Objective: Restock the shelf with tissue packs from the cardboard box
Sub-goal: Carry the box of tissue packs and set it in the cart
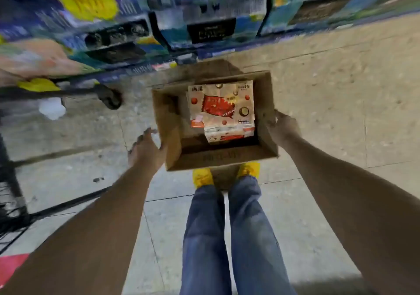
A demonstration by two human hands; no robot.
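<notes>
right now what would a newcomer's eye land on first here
The open brown cardboard box fills the middle of the view, with cream-and-red printed tissue packs lying in its far half. The right hand grips its right wall, while the left hand is open beside the left wall. Just below, bright yellow shoes poke out under blue jeans, and blurred blue packs line the shelf along the top.
</notes>
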